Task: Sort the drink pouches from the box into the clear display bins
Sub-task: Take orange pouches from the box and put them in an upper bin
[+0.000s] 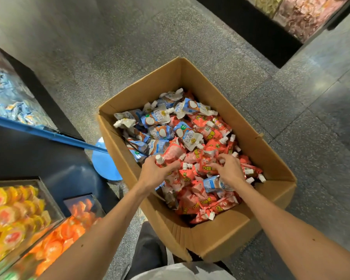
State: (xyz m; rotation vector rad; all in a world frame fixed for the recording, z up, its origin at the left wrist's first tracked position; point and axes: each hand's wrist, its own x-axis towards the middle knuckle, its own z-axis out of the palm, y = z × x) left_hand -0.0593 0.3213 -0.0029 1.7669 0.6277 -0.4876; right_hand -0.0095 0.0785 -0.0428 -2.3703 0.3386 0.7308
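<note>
forearms: two bare forearms reach down from btm edge into the box; pale grey garment below them.
left hand [156, 173]: fingers and thumb wrapped round one red-pink foil drink pouch [170, 156] just under its white cap, lifted a bit off the pile.
right hand [229, 168]: fingers curled down into the red pouches [206, 201], thumb out to the side; can't tell if it has hold of one.
task things: pouches are in the open brown cardboard box [271, 209], approx full; red ones near side, blue-white foil pouches [160, 119] far side, some mixed across.
risk 1: colours interleaved, a blue-white one lies by the right wrist, so a blind grab prob pulls a mixed handful into the wrong bin.
risk 2: slick foil plus thin neck grip, pouch could slip or drag neighbours over the box rim onto the floor.
risk 3: near box corner is torn and splayed; leaning on it may let pouches spill.
surface: box sits on grey speckled stone floor [129, 47].
room: shop aisle; clear plastic display bins [53, 205] at left w/ yellow and orange cups, another bin of blue-white packets [8, 102] above; long-handled blue plastic scoop [105, 162] touching the box's left wall; dark display unit w/ brownish snacks [303, 15] top right.
</note>
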